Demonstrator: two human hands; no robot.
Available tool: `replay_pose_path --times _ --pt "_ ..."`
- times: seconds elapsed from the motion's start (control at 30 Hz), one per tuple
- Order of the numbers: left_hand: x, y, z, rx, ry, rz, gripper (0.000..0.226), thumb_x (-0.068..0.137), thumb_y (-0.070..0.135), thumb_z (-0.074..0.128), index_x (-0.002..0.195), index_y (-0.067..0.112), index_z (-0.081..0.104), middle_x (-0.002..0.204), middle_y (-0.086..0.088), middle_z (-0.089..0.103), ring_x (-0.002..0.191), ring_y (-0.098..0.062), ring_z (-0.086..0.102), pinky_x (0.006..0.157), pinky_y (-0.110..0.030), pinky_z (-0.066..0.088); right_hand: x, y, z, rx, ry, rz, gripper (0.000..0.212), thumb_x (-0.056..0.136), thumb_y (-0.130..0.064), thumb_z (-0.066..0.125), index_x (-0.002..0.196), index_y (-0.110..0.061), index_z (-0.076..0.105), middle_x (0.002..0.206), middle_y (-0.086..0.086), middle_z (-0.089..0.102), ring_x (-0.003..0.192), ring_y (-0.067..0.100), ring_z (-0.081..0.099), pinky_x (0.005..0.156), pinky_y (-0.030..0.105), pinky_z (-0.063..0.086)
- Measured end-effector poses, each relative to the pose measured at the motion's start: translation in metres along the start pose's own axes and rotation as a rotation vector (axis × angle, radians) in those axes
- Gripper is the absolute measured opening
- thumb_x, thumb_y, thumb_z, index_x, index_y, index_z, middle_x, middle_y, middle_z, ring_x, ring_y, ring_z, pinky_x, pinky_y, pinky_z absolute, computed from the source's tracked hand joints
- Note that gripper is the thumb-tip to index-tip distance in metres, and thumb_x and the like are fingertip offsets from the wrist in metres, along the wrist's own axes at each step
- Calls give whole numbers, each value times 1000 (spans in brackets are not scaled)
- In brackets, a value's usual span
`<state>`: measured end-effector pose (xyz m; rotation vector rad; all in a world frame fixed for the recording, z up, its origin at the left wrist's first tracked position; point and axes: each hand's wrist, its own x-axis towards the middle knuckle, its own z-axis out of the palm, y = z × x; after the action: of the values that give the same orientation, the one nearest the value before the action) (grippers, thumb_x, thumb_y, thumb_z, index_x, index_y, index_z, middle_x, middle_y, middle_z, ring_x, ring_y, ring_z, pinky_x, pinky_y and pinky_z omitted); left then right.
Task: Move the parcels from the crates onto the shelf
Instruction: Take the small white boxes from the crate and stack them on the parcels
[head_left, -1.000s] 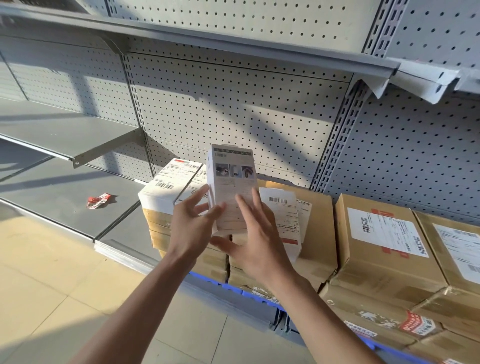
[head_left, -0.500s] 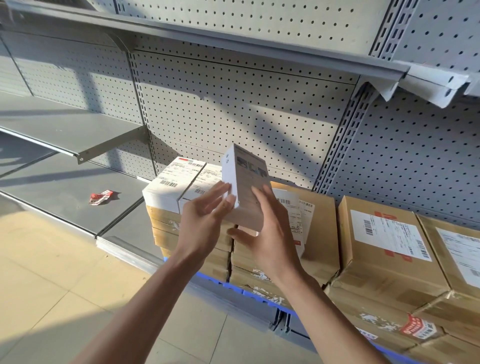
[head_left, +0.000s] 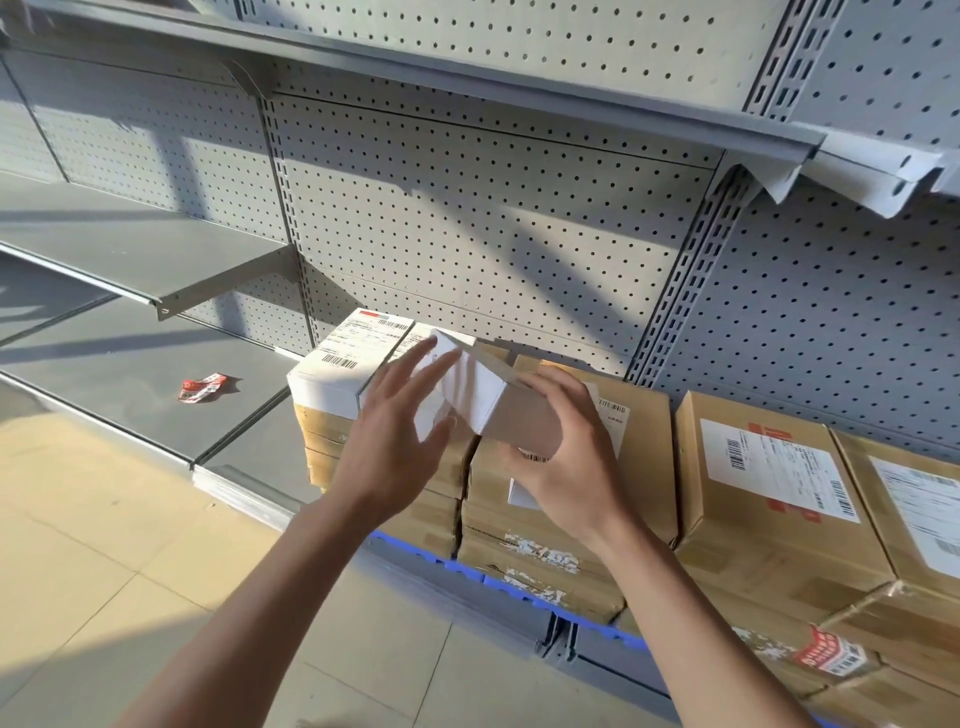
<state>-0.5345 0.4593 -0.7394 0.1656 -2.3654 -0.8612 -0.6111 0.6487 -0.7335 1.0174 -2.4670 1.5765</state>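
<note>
Small white box (head_left: 467, 395): light, stiff, smooth card, probably slippery; right hand (head_left: 566, 457) clasped round one end, left hand (head_left: 395, 436) spread flat against its side.

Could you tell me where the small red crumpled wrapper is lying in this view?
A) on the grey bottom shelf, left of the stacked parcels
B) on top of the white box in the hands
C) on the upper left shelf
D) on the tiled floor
A: the red wrapper lies on the grey bottom shelf, left of the stacked parcels.
</note>
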Motion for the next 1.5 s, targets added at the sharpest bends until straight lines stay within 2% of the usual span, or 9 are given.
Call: replay_pose_path --times 0.3,0.5,0.6,0.73,0.9,1.03,1.17,1.33,1.5 --pt "1 -5 -2 107 16 157 83 77 -1 82 147 24 47 150 5 49 144 -21 39 112 -53 40 -5 -9 -5 50 -38 -114 64 78 -16 77 136 -27 54 139 -9 42 133 12 43 102 21 44" --pt "0 11 -7 -142 154 -35 75 90 15 76 148 43 39 140 34 43 133 -14 49 110 -33 39 -2 -6 0 199 132 -2 97 86 -19 77 160 -40 18 153 -34 34 135 10 49 98 30 52" --pt "4 13 -9 -357 127 -202 66 95 23 70 151 41 39 144 20 55 133 -11 52 111 -45 43 -2 -4 7 189 74 37 93 89 -15 76 159 -42 22 144 -45 37 133 -6 47 105 37 50" --pt "3 21 -12 -462 85 -178 41 101 33 60 142 30 53 124 12 69 115 -7 64 98 -45 54 -3 -8 15 150 12 0 79 93 -11 72 153 -44 32 146 -31 49 132 -16 41 102 13 41" --pt "2 24 -10 -567 82 -232 26 104 33 57 129 29 61 119 9 73 111 -10 68 93 -41 56 -4 -6 22 121 31 4 81 96 -10 69 145 -58 26 148 -19 51 128 -3 55 105 29 50" --pt "3 19 -8 -638 79 -318 35 101 35 62 134 27 57 119 7 73 106 -11 71 91 -39 56 -4 -4 23 138 22 36 75 96 -6 67 148 -47 30 146 -9 56 119 -10 57 98 14 49" --pt "2 10 -4 -560 126 -410 49 93 40 70 136 26 53 131 10 65 107 -8 70 87 -37 58 -3 2 26 140 42 84 71 98 -25 67 158 -34 30 133 -18 64 113 -7 62 93 21 55" --pt "-2 8 7 -524 51 -329 42 95 14 69 136 17 58 129 13 66 117 -5 64 87 -28 59 -3 2 25 96 80 155 72 100 -35 61 160 -32 21 113 -46 44 94 -35 47 80 -4 38" --pt "-2 2 12 -496 4 -304 45 98 16 63 142 19 56 130 19 65 122 -5 62 100 -38 55 -3 2 27 -17 15 109 76 100 -42 60 161 -39 15 152 -29 35 132 -15 42 111 16 37"
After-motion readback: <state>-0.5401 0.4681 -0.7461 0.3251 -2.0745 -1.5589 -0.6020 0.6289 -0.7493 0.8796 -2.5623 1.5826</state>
